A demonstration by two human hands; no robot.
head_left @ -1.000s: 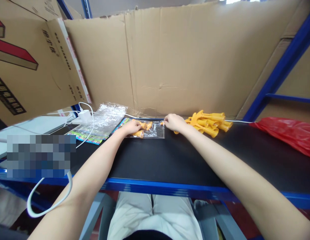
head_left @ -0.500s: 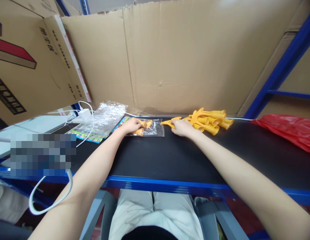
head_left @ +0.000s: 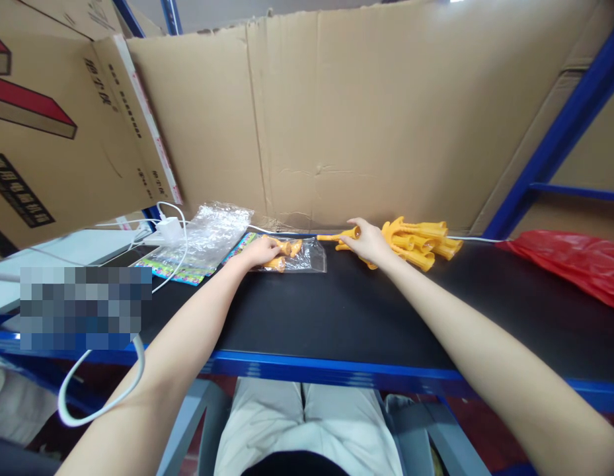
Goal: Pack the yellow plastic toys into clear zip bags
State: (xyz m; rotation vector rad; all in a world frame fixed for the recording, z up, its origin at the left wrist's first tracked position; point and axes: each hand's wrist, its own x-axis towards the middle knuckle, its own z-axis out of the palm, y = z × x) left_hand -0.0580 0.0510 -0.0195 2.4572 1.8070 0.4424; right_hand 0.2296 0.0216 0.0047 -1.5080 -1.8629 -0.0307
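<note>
My left hand lies closed over yellow pieces at a clear plastic bag, on the black tabletop. The flared ends of these pieces show beyond my fingers; whether they lie wholly inside the bag I cannot tell. To the right, my right hand grips a yellow plastic horn-shaped piece, its thin end pointing left and its round mouth near my fingers. Just beyond that hand lies a pile of similar yellow horn-shaped pieces. Part of the pile is hidden behind my right hand.
More clear plastic bags and colourful printed sheets lie left of my left hand. A white charger with cables sits there too. A red plastic bag rests at right. Cardboard walls the back.
My right hand has risen slightly and shifted right, and the yellow piece in it now lies level, with its mouth turned toward me. My left hand has stayed on the bag.
</note>
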